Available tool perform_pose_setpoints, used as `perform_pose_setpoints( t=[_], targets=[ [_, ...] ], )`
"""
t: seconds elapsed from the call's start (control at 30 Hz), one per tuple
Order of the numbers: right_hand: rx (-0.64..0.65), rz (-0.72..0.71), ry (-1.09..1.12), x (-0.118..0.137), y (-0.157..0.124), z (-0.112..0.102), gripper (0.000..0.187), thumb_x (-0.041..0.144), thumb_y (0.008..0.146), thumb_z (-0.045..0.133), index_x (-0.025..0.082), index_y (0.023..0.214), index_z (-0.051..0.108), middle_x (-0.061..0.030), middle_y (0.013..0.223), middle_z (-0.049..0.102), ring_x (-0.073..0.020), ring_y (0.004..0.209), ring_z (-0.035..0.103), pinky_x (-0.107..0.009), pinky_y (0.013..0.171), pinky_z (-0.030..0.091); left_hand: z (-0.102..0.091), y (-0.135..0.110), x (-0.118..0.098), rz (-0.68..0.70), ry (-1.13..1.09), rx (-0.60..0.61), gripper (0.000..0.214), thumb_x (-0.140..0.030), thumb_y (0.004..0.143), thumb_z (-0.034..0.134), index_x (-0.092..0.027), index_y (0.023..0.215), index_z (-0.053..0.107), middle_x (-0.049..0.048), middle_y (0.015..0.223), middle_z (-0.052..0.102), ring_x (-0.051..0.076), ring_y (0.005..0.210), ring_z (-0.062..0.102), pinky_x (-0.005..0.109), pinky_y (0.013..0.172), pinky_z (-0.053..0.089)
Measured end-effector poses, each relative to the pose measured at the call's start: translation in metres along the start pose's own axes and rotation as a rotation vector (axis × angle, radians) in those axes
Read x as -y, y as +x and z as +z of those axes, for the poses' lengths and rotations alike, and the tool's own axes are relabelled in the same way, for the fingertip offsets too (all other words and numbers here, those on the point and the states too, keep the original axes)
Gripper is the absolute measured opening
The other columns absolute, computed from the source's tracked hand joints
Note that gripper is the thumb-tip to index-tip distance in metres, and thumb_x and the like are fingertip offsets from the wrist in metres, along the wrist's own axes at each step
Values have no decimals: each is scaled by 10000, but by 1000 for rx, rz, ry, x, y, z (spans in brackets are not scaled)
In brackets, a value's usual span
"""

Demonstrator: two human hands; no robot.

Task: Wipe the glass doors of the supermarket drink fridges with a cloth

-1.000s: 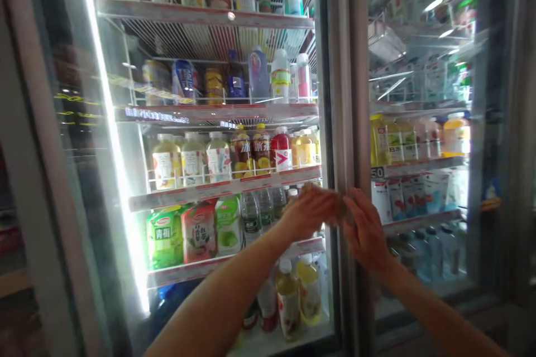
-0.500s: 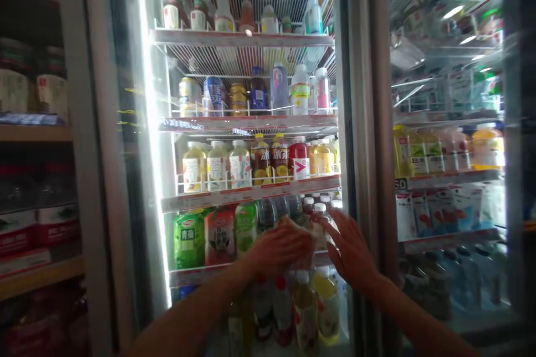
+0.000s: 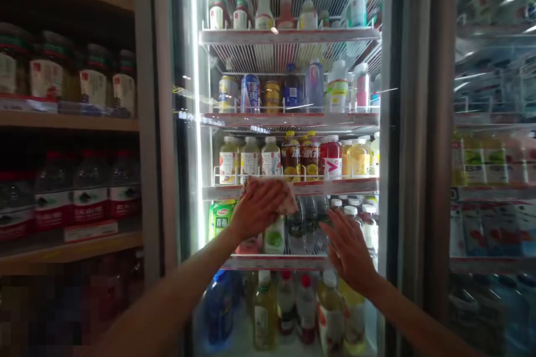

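Observation:
My left hand (image 3: pixel 257 206) presses a crumpled light cloth (image 3: pixel 288 198) against the glass door (image 3: pixel 293 122) of a lit drinks fridge, at the height of the third shelf. Its fingers are curled over the cloth. My right hand (image 3: pixel 347 248) lies flat on the same glass a little lower and to the right, fingers spread, holding nothing. Behind the glass stand rows of bottles (image 3: pixel 293 156) on white wire shelves.
A second fridge door (image 3: pixel 489 150) with a grey frame (image 3: pixel 414 139) stands to the right. On the left, open wooden shelves (image 3: pixel 67 122) hold jars and water bottles. More bottles (image 3: pixel 288 307) stand on the fridge floor.
Both hands slid left across the glass from the door frame toward its middle. The left hand rose to the third shelf with the cloth. The view swung left, revealing the wooden shelves.

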State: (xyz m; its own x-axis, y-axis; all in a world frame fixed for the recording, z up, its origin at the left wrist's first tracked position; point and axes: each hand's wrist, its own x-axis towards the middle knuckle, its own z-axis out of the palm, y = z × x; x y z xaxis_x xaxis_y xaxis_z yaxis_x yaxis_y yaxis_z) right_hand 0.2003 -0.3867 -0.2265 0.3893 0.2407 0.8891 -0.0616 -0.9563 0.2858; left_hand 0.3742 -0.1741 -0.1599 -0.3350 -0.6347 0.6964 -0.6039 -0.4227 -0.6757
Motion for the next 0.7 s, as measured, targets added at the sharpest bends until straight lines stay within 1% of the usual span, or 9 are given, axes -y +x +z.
perform_pose_setpoints(
  t=[0.17, 0.23, 0.33, 0.37, 0.4, 0.5, 0.53, 0.6, 0.7],
  targets=[
    [30, -101, 26, 14, 4, 3, 443, 107, 804, 420, 196, 1234, 478, -120, 1424, 363, -271, 1365, 219, -540, 1056, 250, -8, -25, 9, 378, -88, 73, 406, -357, 897, 342, -273, 1276, 461, -24, 1405, 405, 141, 1360, 232, 381, 1142, 21],
    [27, -127, 39, 20, 11, 3, 442, 113, 804, 420, 190, 1236, 477, -125, 1421, 367, -271, 1365, 218, -534, 1055, 251, -12, -27, 27, 193, -37, 75, 419, -353, 897, 340, -269, 1296, 441, -5, 1391, 427, 156, 1353, 253, 393, 1137, 42],
    [-13, -109, 45, 29, 23, 1, 442, 109, 807, 409, 177, 1240, 468, -137, 1422, 356, -272, 1366, 214, -529, 1050, 257, -17, -33, 50, -386, 113, -63, 474, -329, 887, 353, -179, 1334, 399, 101, 1396, 410, 240, 1364, 225, 470, 1112, 93],
    [-19, -111, 50, 32, 26, 1, 444, 105, 806, 407, 175, 1240, 466, -140, 1422, 355, -273, 1366, 215, -529, 1049, 256, -19, -39, 52, -465, 135, -83, 486, -326, 881, 363, -157, 1336, 397, 122, 1402, 397, 259, 1369, 207, 484, 1106, 102],
    [-25, -123, 57, 35, 28, 1, 445, 102, 804, 407, 173, 1239, 466, -142, 1421, 356, -275, 1364, 218, -529, 1047, 256, -20, -47, 50, -444, 131, -77, 488, -332, 875, 377, -159, 1330, 405, 122, 1402, 397, 265, 1370, 201, 489, 1104, 104],
    [-17, -188, 81, 43, 32, 4, 455, 96, 794, 410, 176, 1238, 469, -140, 1421, 355, -282, 1361, 223, -527, 1036, 267, -21, -74, 44, -54, 40, 46, 463, -389, 856, 424, -268, 1303, 438, 41, 1370, 455, 221, 1348, 266, 462, 1120, 83],
    [-11, -204, 85, 44, 33, 5, 455, 95, 792, 410, 177, 1235, 472, -138, 1422, 355, -283, 1361, 223, -525, 1033, 272, -22, -79, 46, 4, 24, 65, 456, -393, 855, 426, -291, 1300, 438, 25, 1361, 467, 206, 1337, 289, 447, 1123, 84],
    [-12, -210, 86, 47, 37, 8, 451, 97, 792, 409, 175, 1230, 477, -139, 1423, 353, -281, 1362, 222, -518, 1029, 280, -22, -82, 57, -158, 59, 20, 467, -363, 866, 408, -262, 1322, 415, 48, 1376, 447, 208, 1335, 293, 438, 1122, 95],
    [-27, -184, 87, 52, 43, 11, 445, 98, 796, 402, 166, 1229, 479, -147, 1427, 342, -272, 1364, 216, -516, 1035, 275, -20, -80, 65, -613, 155, -128, 509, -290, 874, 368, -139, 1360, 355, 139, 1424, 357, 255, 1367, 210, 475, 1108, 107]
  ],
)
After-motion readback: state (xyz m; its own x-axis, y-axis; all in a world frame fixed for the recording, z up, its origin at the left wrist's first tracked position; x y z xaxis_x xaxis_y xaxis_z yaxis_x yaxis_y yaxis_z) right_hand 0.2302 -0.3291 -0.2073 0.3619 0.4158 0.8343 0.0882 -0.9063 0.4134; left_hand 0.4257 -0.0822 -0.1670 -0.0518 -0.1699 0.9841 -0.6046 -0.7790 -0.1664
